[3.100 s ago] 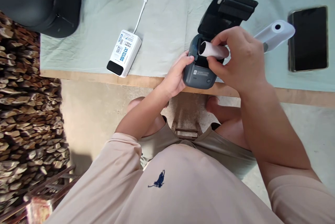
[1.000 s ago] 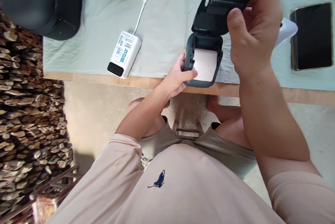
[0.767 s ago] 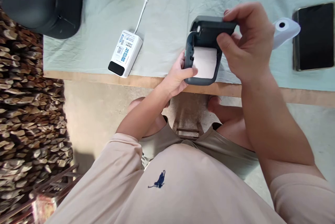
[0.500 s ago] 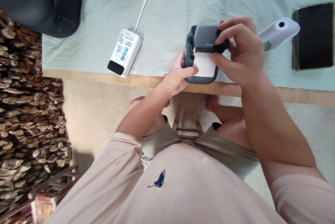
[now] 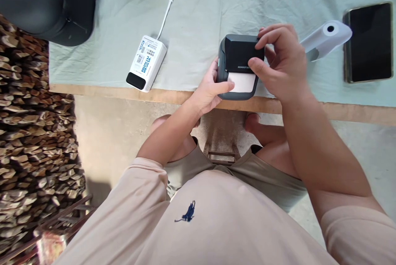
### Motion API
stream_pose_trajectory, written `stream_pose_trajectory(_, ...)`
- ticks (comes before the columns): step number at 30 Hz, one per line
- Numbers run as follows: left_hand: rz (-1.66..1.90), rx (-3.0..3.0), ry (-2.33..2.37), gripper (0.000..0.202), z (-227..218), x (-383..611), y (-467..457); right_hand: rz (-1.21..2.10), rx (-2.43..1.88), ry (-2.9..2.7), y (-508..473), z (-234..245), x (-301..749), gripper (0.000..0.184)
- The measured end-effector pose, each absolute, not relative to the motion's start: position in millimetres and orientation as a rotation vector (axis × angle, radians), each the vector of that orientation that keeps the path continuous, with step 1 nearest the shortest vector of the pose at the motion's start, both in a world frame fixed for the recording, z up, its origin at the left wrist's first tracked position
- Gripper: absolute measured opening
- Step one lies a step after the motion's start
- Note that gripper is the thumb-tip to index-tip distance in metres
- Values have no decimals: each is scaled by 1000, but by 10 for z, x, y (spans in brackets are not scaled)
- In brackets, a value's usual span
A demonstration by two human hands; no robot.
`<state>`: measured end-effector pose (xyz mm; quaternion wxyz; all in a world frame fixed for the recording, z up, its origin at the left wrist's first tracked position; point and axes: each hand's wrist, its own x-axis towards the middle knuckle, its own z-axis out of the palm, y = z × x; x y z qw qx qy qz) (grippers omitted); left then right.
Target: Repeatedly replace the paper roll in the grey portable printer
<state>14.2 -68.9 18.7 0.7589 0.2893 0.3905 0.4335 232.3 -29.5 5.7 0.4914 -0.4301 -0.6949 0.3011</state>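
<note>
A dark label printer (image 5: 220,81) is held over the front edge of the table. My left hand (image 5: 212,89) is closed round its lower left side, with the thumb resting on a white label strip (image 5: 244,82). The black lid (image 5: 243,52) lies down over the upper part of the printer, and the strip shows below it. At the lid's right side, my right hand (image 5: 283,65) grips with thumb and fingertips. Part of that right edge is hidden behind the fingers.
Left on the cloth-covered table (image 5: 192,17) lies a white power bank (image 5: 147,63) with a short cable. A white handheld device (image 5: 328,38) and a dark-screened phone (image 5: 368,42) lie to the right. A black case (image 5: 46,5) stands far left, above stacked firewood (image 5: 37,133).
The lid has come down from its raised position and now covers the inside of the printer and more of the label strip. My right hand moved slightly left with it.
</note>
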Motion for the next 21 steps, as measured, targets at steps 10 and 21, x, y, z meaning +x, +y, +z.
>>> stream_pose_trajectory(10,986,506,777,54,245,177,-688,1379,-1062,-1415,-239,-233,2320,80)
stream_pose_trajectory(21,933,537,817,50,229,181,-675,1297,-1131,-1420,-322,-86,2242,75)
